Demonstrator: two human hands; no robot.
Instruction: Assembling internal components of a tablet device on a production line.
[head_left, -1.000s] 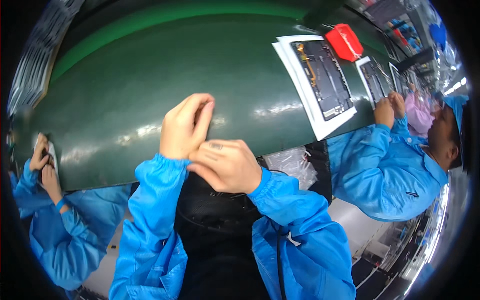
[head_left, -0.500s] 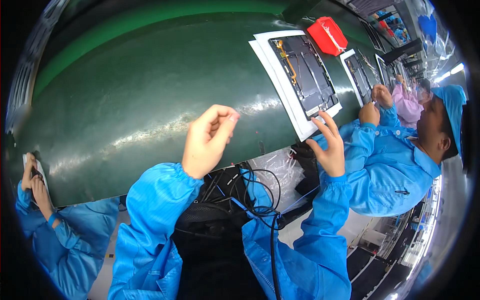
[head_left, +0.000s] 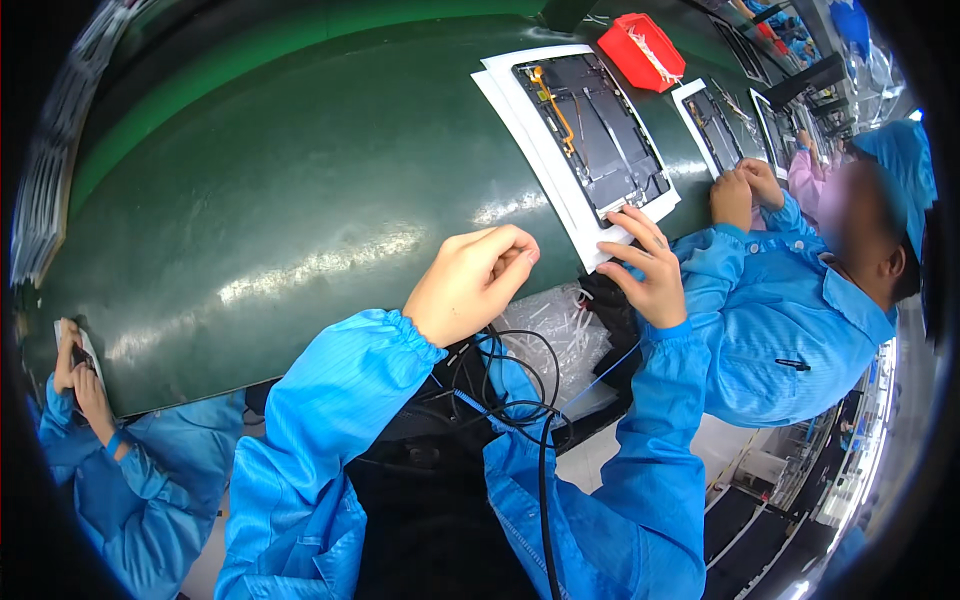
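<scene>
A flat black device housing [head_left: 598, 130], tablet-like, lies open-side up on white sheets [head_left: 568, 213], with an orange flex cable [head_left: 557, 110] along its left side. At its near edge is my right hand [head_left: 652, 268], fingers spread and thumb apart; the fingertips reach the housing's near corner, and whether they press on it I cannot tell. Left of the sheets, over the table's front edge, my left hand [head_left: 475, 280] is closed in a pinch, thumb against the curled fingers. Anything held in that pinch is too small or hidden to make out.
A red bin [head_left: 640, 55] with thin white strips stands beyond the housing. A clear plastic bag [head_left: 560, 335] and looped black cables [head_left: 520, 400] lie below the green table's [head_left: 300, 200] edge. A co-worker [head_left: 800, 320] sits close on the right; another person's hands [head_left: 85, 385] work far left.
My left hand has moved right toward the sheets, its fingers more tightly closed. My right hand stays by the housing's near edge, its fingers slightly lower and more bent.
</scene>
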